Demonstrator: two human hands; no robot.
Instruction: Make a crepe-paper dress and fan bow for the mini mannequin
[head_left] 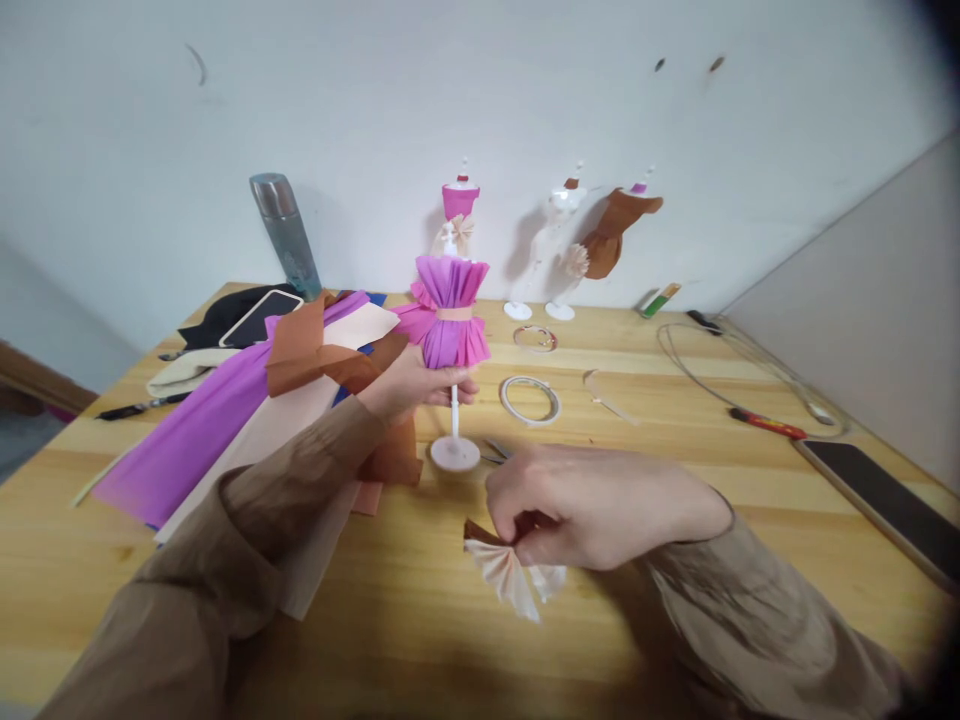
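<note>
My left hand (431, 385) is closed around the lower part of a small dress-form mannequin (454, 408), just under its skirt. A pleated purple and pink paper dress (450, 285) covers the mannequin, with a peach band at the waist. Its round white base (454, 454) appears to rest on the table. Nearer to me, my right hand (585, 505) pinches a pleated cream paper bow (510, 580) that has a brown strip along its top edge. Scissors (496, 452) lie partly hidden behind my right hand.
Several coloured paper sheets (202, 430) lie at left, near a phone (261, 316) and a bottle (286, 235). Other mannequins stand by the wall, one in a brown dress (611, 235). Tape rolls (530, 400) lie mid-table; a dark phone (885, 505) and a cable (675, 350) are right.
</note>
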